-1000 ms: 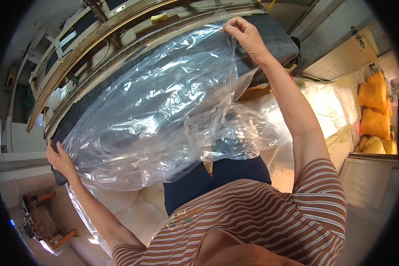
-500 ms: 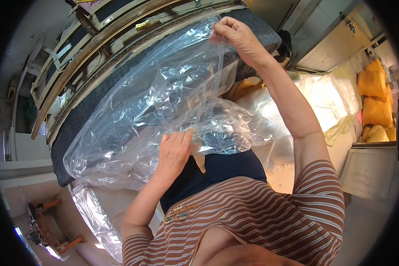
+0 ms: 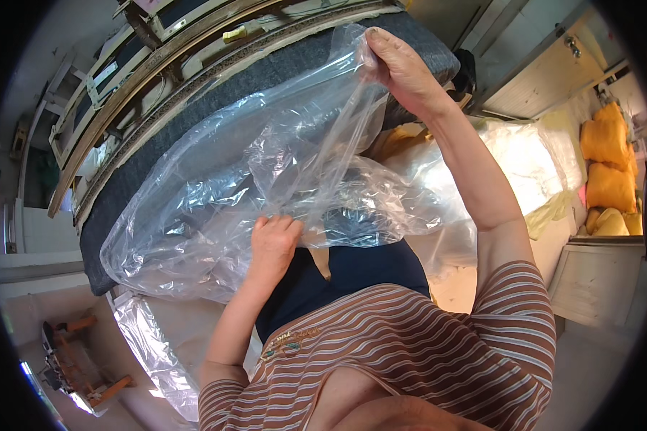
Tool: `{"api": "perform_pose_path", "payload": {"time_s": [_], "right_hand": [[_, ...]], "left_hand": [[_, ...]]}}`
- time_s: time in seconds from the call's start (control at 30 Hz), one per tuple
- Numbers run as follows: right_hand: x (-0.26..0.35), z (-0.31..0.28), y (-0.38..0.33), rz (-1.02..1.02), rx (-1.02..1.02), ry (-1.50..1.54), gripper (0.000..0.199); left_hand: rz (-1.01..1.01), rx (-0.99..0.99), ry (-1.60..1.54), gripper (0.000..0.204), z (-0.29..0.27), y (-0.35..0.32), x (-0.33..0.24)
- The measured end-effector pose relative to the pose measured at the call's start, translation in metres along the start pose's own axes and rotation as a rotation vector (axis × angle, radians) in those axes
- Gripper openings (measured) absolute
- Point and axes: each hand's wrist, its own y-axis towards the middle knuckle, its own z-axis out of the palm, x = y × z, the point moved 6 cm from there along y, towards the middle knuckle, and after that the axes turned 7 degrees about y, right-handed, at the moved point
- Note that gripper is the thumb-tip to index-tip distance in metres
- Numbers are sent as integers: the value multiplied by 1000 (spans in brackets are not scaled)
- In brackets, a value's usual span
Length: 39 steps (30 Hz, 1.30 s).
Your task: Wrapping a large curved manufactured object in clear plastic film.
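A large sheet of clear plastic film [image 3: 216, 165], wrinkled and shiny, lies over the dark grey padded surface [image 3: 133, 183] and hangs down in front of my body. Near the far edge, my right hand [image 3: 402, 68] is closed on a gathered part of the film, pulling it into taut folds that run down toward the middle. My left hand [image 3: 273, 248] is closed on the film's near edge, close to my waist, with its fingers curled. I cannot tell whether the film is one layer or a bag.
A long machine frame with curved rails [image 3: 115, 144] runs along the far side. At the right lie more bright plastic film [image 3: 510, 161] and orange bundles [image 3: 607, 154] above a pale cabinet [image 3: 600, 276]. A wooden-handled frame [image 3: 86, 366] stands at the lower left.
My right hand has turned and drawn more film into its grip, bunching it into tight folds. My left fingers have curled in, and that hand has shifted slightly left and nearer.
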Motion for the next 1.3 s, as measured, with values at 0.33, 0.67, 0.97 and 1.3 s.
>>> {"api": "perform_pose_path", "payload": {"time_s": [0.33, 0.67, 0.97, 1.3], "right_hand": [[29, 33, -13, 20, 238, -183, 31], [53, 106, -50, -193, 442, -631, 18], [57, 107, -73, -67, 399, -519, 13], [-98, -15, -135, 458, 557, -1277, 29]], "left_hand": [[-817, -1176, -995, 30, -206, -121, 169], [-327, -794, -300, 27, -246, -17, 53], [164, 143, -670, 17, -164, 99, -33], [41, -634, -943, 21, -292, 86, 39]]}}
